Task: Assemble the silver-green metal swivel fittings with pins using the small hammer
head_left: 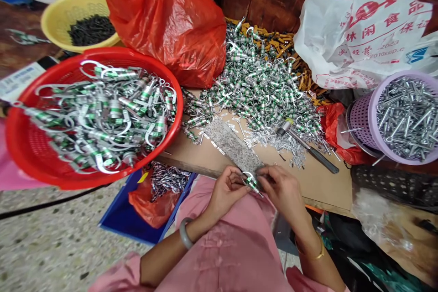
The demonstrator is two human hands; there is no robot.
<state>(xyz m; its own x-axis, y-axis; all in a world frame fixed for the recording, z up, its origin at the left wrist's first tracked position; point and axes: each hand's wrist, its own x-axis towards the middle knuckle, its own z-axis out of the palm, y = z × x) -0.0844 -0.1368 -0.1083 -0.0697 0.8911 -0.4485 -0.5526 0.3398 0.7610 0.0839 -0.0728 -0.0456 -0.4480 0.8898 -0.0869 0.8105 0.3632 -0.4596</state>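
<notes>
Low in the centre, my left hand (227,191) pinches a small silver-and-green metal fitting (252,183) with a white curved hook. My right hand (285,191) is close beside its other side, thumb and fingertips drawn together; anything between them is too small to make out. Just beyond my fingertips lies a flat, speckled grey metal bar (234,143) on the tan board. A large heap of similar green-and-silver fittings (260,82) is piled behind it. To the right of the bar, a dark-handled hammer (313,153) rests among tiny flat metal links (290,146).
A red basket (176,77) full of fittings stands left, near a yellow basket (51,23) of black pieces. A red plastic bag (178,23) bulges behind. At right, a lilac basket (362,109) holds metal pins. Below the board's left edge sits a blue bin (119,219).
</notes>
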